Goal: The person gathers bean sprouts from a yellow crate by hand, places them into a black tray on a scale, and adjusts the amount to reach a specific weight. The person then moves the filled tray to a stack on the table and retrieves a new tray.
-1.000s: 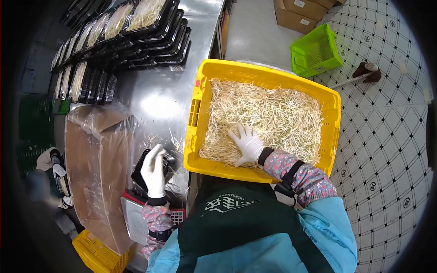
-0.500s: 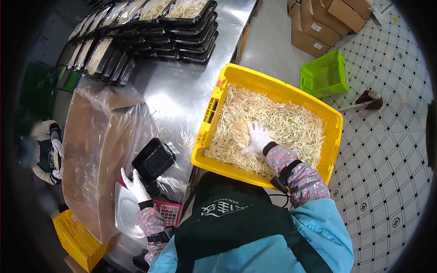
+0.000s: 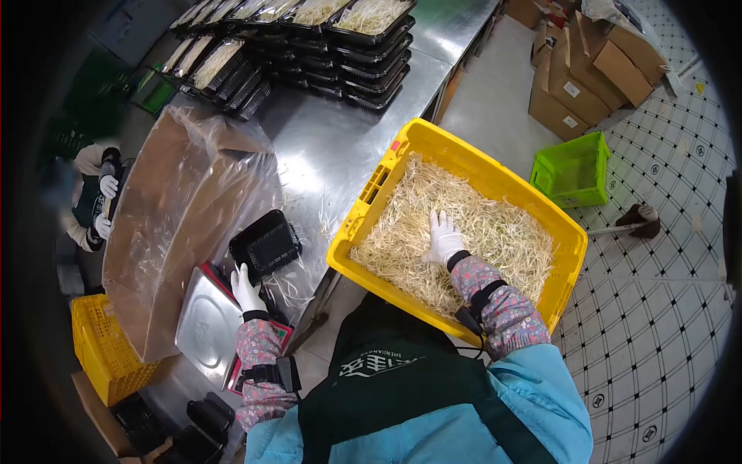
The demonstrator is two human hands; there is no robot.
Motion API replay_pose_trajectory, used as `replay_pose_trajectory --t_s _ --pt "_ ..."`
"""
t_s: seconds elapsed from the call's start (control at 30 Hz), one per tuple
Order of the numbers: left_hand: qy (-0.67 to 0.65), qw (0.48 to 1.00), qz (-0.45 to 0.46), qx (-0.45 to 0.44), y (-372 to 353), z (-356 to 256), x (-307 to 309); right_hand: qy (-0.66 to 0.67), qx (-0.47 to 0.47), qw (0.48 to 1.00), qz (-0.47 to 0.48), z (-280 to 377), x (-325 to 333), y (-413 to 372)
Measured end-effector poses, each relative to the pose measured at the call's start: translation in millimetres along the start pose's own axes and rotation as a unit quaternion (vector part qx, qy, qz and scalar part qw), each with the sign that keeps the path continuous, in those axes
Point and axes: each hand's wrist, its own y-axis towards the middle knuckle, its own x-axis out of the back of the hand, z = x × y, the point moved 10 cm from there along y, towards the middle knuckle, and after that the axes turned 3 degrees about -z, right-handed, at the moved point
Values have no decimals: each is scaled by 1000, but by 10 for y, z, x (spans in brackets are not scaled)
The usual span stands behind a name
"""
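Observation:
A yellow crate (image 3: pixel 457 147) full of pale bean sprouts (image 3: pixel 502 232) stands before me. On the sprouts, near the middle, lies my gloved right hand (image 3: pixel 445 238), fingers partly spread and some fingertips sunk among the strands. My gloved left hand (image 3: pixel 247 290) is at the lower corner of an empty black tray (image 3: pixel 267 243); its fingers reach the tray's edge, and whether they grip it is hidden. Beside that hand a scale with a metal plate (image 3: pixel 207 329) sits on the metal table (image 3: pixel 332 147).
Stacked black trays of sprouts (image 3: pixel 371 46) stand at the table's far end. A plastic-lined cardboard box (image 3: pixel 166 224) is on the left, with a co-worker (image 3: pixel 91 193) beyond it. A green crate (image 3: pixel 572 172) and cardboard boxes (image 3: pixel 580 85) are at right.
My left hand has moved up to the black tray's edge from beside it. My right hand's fingers are closer together on the sprouts. The camera view has shifted.

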Motion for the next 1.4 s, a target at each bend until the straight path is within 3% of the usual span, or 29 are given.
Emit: replay_pose_trajectory --t_s 0.1,0.3,0.4,0.5,0.63,0.7,0.77,0.83,0.9,0.93,0.97,1.03,1.07,1.17,1.23,1.3,1.37,1.4 --pt "-19 998 31 45 -86 57 -130 2 15 1000 -2 72 -29 -40" --pt "-94 990 -48 94 152 399 -67 51 82 995 -17 306 -49 -349" --pt "-142 983 -88 82 289 455 3 152 87 984 8 274 192 -467" --pt "-181 980 -72 -40 264 127 26 176 83 981 -22 331 586 -627" --pt "-236 962 -40 -130 -328 -749 -80 146 147 976 -72 700 1153 -770" --pt "-178 957 -41 -225 -611 -1224 -74 108 185 971 -104 1070 1578 -930" --pt "-95 917 -32 -385 -1062 -1772 -84 42 220 966 -131 1613 1916 -1086" --pt "74 816 -76 -569 -1801 -2307 -49 3 293 937 -192 2217 2078 -1185" --pt "153 750 -58 -641 -2191 -2491 -30 -46 334 919 -203 2930 2143 -1307" --pt "174 733 -41 -656 -2246 -2483 -5 -74 389 879 -267 3274 2045 -1288" --pt "196 717 -23 -669 -2271 -2457 32 -85 411 870 -259 3628 2010 -1375" --pt "285 726 2 -626 -2095 -2326 147 -107 454 852 -239 4368 1907 -1618" --pt "297 738 14 -606 -1960 -2244 277 -67 493 820 -284 4644 1812 -1683" --pt "164 837 -16 -523 -1340 -1951 1046 -15 605 739 -296 5416 1658 -2187" --pt "-29 916 42 -398 -946 -1606 1486 0 649 716 -256 5822 1361 -2315" --pt "-72 943 53 -322 -671 -1259 1803 -71 675 704 -210 6194 980 -2378" --pt "54 951 59 -299 -474 -1086 2078 -107 701 684 -173 6415 630 -2405" --pt "149 923 -11 -354 -475 -1151 2254 -121 712 671 -166 6494 477 -2411"
